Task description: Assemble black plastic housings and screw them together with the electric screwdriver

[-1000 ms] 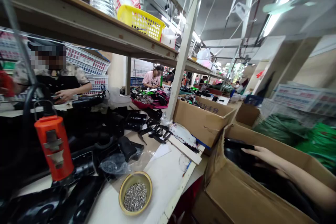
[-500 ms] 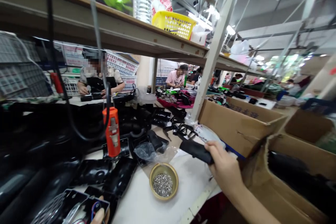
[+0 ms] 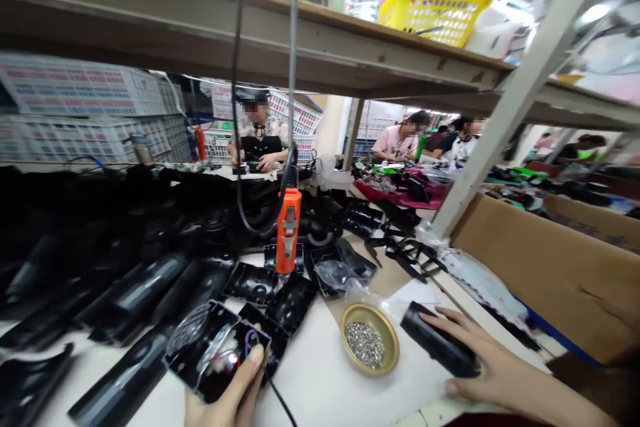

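My left hand (image 3: 235,387) is closed on an open black plastic housing (image 3: 193,363) with a mesh grille at one end, its thumb pressing near blue and red wires. A black cable (image 3: 280,397) runs down from that housing. On the right, my right hand (image 3: 483,360) grips a black plastic cover (image 3: 437,340), fingers along its top and thumb at its near end. Between the hands stands a brass-coloured bowl (image 3: 395,350) of small silver screws (image 3: 365,345). An orange electric screwdriver (image 3: 289,230) hangs nose down beyond the bowl, touched by neither hand.
Glossy black shells (image 3: 145,287) crowd the left of the table. A clear plastic bag (image 3: 335,273) lies behind the bowl. A cardboard box (image 3: 545,267) and a slanted post (image 3: 525,93) stand at the right. Overhead runs a shelf (image 3: 200,33) with a yellow basket (image 3: 430,10). Co-workers sit opposite.
My view has turned left. My right hand has brought the black cover nearer, close beside the screw bowl. More of my left hand and the wired housing now shows.
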`<action>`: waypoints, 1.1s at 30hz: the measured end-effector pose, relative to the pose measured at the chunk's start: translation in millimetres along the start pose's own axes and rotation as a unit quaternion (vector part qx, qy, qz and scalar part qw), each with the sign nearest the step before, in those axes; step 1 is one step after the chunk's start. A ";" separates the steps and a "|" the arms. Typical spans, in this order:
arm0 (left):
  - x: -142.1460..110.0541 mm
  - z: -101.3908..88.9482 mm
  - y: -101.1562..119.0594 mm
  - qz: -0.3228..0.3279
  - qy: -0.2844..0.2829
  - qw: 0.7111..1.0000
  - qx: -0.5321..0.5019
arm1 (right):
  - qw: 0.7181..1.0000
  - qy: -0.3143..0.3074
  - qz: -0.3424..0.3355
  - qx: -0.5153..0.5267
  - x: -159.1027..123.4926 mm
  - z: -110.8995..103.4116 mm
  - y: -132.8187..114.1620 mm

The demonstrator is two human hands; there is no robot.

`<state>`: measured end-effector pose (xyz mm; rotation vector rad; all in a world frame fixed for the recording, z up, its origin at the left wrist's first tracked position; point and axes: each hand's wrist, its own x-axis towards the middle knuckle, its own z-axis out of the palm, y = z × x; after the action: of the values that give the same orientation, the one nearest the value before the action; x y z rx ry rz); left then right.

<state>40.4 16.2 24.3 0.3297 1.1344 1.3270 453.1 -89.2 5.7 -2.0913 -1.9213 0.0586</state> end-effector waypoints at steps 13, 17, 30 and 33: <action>-26.5 2.4 6.0 0.031 0.019 0.999 -0.011 | 0.901 0.197 -0.156 0.354 38.5 41.0 -268.4; -31.4 -7.9 12.9 0.039 0.018 0.999 -0.010 | 0.871 0.168 -0.126 0.443 45.9 66.0 -302.8; -9.5 -31.1 -7.9 0.155 0.046 0.986 0.038 | 0.887 0.099 -0.229 0.387 46.0 69.3 -309.9; -13.9 -26.2 -8.8 0.168 0.045 0.985 0.021 | 0.847 0.050 -0.160 0.504 48.5 55.6 -312.6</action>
<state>27.1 -8.8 11.8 0.5126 1.2201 1.6291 143.0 -12.2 37.7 -1.0378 -1.5881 0.7006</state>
